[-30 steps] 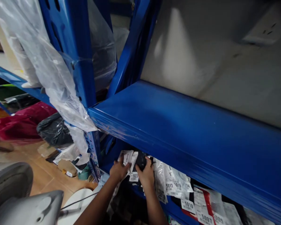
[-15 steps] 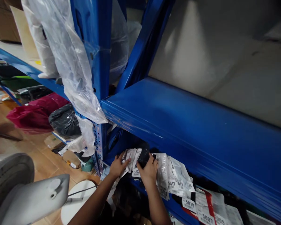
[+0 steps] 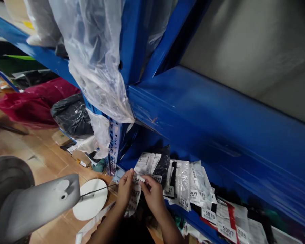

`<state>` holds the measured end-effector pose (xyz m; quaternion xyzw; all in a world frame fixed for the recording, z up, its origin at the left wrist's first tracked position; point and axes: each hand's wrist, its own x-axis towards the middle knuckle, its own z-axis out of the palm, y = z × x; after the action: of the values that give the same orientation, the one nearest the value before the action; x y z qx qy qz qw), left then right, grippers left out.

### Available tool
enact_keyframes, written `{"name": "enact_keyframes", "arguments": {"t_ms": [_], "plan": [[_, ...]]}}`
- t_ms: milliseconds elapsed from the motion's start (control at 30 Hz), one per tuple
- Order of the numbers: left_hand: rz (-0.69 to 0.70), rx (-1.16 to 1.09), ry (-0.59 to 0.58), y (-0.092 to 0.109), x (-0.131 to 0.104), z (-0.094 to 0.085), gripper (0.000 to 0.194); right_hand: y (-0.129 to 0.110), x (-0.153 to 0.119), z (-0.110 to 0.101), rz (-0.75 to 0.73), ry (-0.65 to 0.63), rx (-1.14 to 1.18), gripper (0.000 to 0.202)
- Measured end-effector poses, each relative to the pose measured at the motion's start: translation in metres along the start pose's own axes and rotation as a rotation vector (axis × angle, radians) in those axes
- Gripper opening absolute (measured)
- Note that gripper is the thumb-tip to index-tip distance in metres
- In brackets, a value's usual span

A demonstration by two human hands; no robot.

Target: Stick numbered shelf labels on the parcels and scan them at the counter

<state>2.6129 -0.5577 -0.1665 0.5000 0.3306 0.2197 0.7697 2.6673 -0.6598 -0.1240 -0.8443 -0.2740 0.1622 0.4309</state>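
Note:
Low on the shelf, both hands meet at a strip of white number labels (image 3: 134, 198), which hangs down between them; 5029 can be read on it. My left hand (image 3: 125, 189) is closed on its left edge. My right hand (image 3: 153, 193) pinches the end of a small label (image 3: 137, 179) at the top, whose number is partly covered. Just behind them a dark packet (image 3: 164, 166) labelled 5023 leans beside white-labelled packets (image 3: 144, 162). To the right stands a clear packet (image 3: 182, 179) marked 5018.
More numbered packets (image 3: 226, 220) line the shelf to the right under a blue beam (image 3: 218, 128). Plastic wrap (image 3: 99, 74) hangs on the blue upright. At left are a grey fan (image 3: 38, 206), a white round base (image 3: 90, 200), a red bag (image 3: 35, 105) and a black bag (image 3: 72, 117).
Both hands have come off the packets and moved down and forward of them, now at the label strip. The dark packet stands uncovered with its 5023 label showing. The view has shifted.

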Motion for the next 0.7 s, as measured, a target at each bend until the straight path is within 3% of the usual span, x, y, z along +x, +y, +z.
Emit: {"name": "enact_keyframes", "arguments": {"t_ms": [67,133,367,533,700], "plan": [[-0.12,-0.137,-0.15,0.007,-0.002,-0.005,0.045,0.006,0.005,-0.001,0.072,0.038,0.148,0.023],[-0.183,-0.166,-0.222,0.011,-0.003,-0.01,0.046,0.009,0.01,-0.003,0.101,0.036,0.258,0.026],[-0.142,-0.071,-0.087,0.007,-0.002,-0.014,0.048,0.0,0.01,-0.005,0.071,0.003,0.229,0.024],[-0.169,-0.073,-0.108,-0.001,-0.007,-0.015,0.049,-0.009,0.004,-0.001,-0.063,0.117,-0.018,0.017],[-0.124,-0.048,0.016,-0.011,-0.007,-0.017,0.048,-0.02,0.011,0.005,-0.176,0.029,-0.235,0.014]]}}
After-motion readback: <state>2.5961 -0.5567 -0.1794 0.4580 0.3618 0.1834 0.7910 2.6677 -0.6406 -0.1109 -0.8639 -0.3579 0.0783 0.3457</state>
